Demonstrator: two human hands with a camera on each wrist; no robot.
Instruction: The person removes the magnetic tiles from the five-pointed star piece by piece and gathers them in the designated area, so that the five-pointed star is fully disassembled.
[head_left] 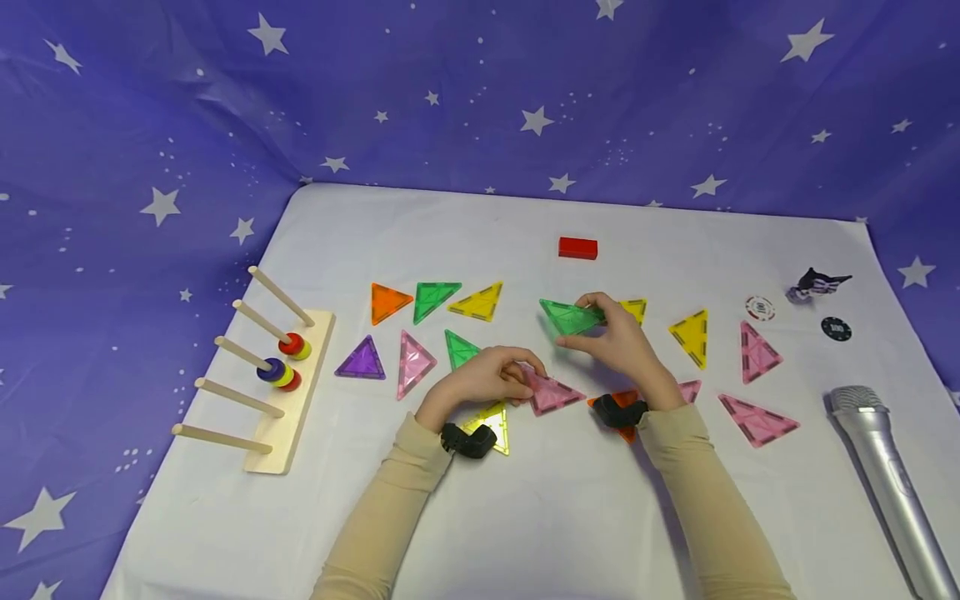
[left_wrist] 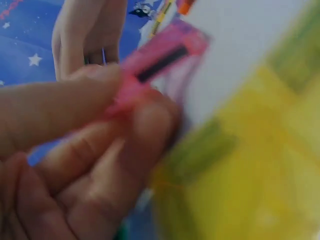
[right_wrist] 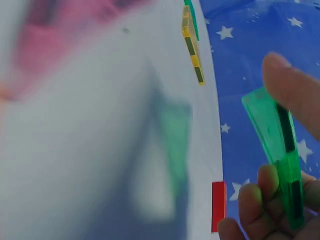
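While your left hand pinches the pink triangle low on the white cloth and your right hand grips the green triangle just above it, bring their edges together squarely and slowly.
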